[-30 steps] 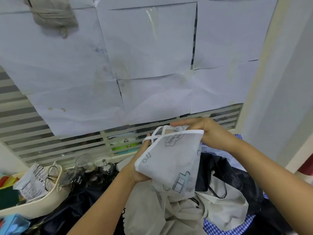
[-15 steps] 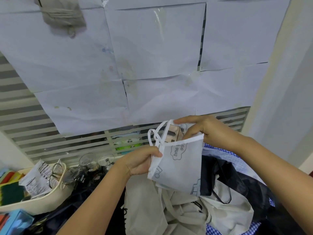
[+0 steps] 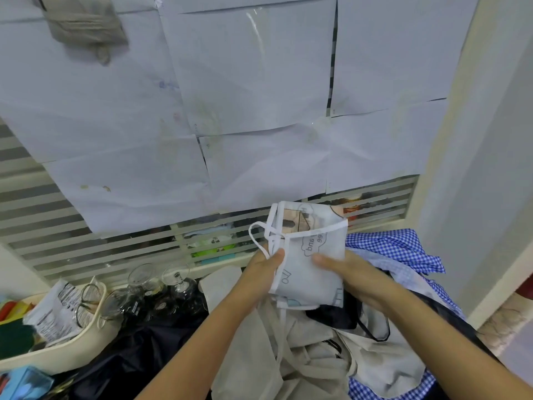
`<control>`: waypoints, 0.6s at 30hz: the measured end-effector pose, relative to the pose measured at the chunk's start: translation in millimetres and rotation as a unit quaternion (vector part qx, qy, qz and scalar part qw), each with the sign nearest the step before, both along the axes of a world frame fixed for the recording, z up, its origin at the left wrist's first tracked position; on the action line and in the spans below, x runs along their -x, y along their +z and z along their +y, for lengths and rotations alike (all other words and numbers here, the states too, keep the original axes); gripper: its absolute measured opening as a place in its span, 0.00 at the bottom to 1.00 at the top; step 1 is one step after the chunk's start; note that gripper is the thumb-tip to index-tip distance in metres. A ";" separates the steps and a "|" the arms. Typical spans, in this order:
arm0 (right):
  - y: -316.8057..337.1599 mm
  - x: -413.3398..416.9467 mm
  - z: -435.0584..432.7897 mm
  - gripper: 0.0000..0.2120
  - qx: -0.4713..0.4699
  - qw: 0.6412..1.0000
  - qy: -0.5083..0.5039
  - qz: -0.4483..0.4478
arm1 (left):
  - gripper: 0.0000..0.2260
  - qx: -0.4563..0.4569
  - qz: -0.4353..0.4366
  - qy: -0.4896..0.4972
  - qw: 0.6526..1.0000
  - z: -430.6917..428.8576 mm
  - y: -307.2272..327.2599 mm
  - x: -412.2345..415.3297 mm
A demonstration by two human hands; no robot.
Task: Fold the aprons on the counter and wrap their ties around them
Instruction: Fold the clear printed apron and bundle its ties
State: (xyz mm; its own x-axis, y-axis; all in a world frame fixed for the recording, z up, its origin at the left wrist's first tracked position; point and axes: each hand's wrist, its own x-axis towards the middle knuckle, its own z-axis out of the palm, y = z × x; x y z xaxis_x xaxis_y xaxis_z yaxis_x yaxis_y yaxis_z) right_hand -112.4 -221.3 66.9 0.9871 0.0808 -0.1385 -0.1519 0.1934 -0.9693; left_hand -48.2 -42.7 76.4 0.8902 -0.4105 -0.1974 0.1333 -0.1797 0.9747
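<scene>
While the left hand point(image 3: 264, 268) pinches the thin white ties point(image 3: 257, 239) and the right hand point(image 3: 356, 277) grips the folded white printed apron point(image 3: 310, 262), wrapping seems unfinished; a crumpled beige apron point(image 3: 314, 359) just beneath awaits folding.

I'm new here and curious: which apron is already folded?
The white apron, gripped by the left hand and right hand; the beige apron, black apron and checked apron lie crumpled below.
</scene>
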 end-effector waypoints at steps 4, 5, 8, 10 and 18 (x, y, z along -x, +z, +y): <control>-9.5 0.0 14.1 0.10 0.056 0.979 -0.196 0.001 | 0.09 0.038 0.070 -0.054 0.995 -7.3 -3.3 6.2; -10.9 -0.1 11.7 0.07 0.078 0.971 -0.228 0.003 | 0.10 0.018 0.084 -0.100 0.991 -6.1 -2.6 8.2; -14.1 3.6 3.0 0.05 0.104 0.965 -0.239 0.031 | 0.10 0.018 0.130 -0.189 0.973 -1.8 2.1 13.5; -17.6 5.2 -4.1 0.11 0.034 0.977 -0.199 0.074 | 0.08 0.035 0.120 -0.190 0.974 -1.1 3.2 14.0; 1.3 10.8 -26.3 0.20 -0.089 0.980 -0.167 0.060 | 0.17 -0.021 0.085 -0.261 0.961 14.5 3.9 7.2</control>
